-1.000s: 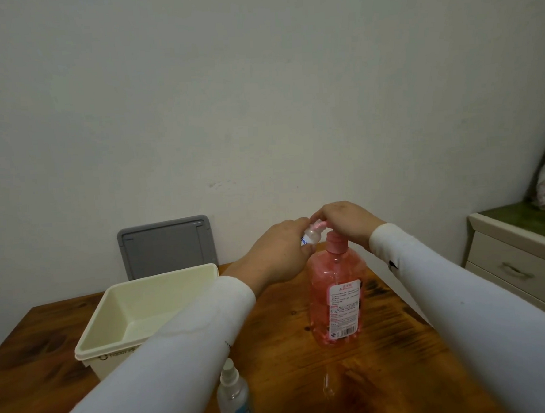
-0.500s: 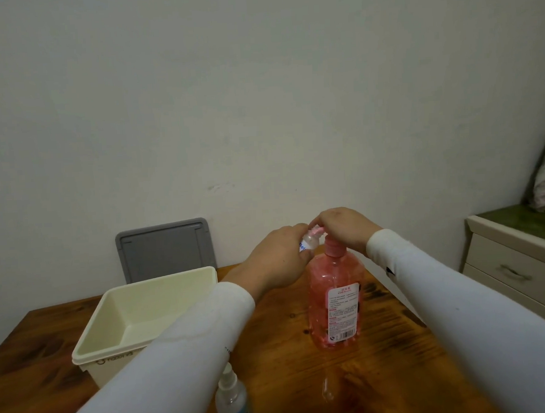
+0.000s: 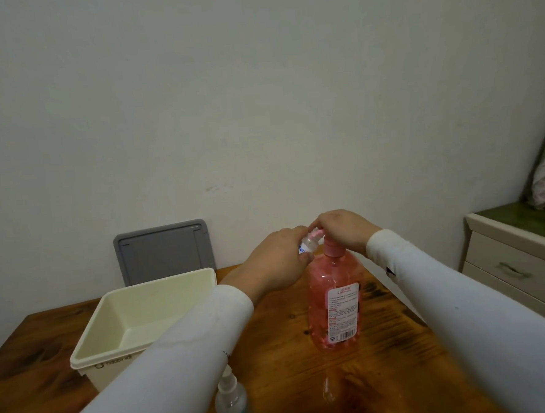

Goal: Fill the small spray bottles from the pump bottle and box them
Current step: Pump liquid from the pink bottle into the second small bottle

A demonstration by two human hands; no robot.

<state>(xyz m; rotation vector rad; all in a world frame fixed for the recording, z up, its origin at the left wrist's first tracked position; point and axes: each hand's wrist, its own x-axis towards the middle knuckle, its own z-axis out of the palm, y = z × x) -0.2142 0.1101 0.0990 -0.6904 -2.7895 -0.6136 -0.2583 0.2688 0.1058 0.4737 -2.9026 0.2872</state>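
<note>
head view: small bottle (image 3: pixel 306 246) label reads "bel", rest hidden.

1. The right hand (image 3: pixel 343 230) covers the pump head of the pump bottle (image 3: pixel 333 301); only the pink collar shows.
2. The left hand (image 3: pixel 277 260) wraps the small spray bottle (image 3: pixel 308 244), hiding most of its body; its fill level cannot be told.
3. A second spray bottle (image 3: pixel 233 403) is cut off by the bottom edge, its neck partly behind the left sleeve (image 3: pixel 166 366).
4. The box (image 3: pixel 112 327) has its near right corner hidden by that sleeve.
5. The gray lid (image 3: pixel 164 251) is partly hidden behind the box.
6. The pump bottle's label print is too small to read.
</note>
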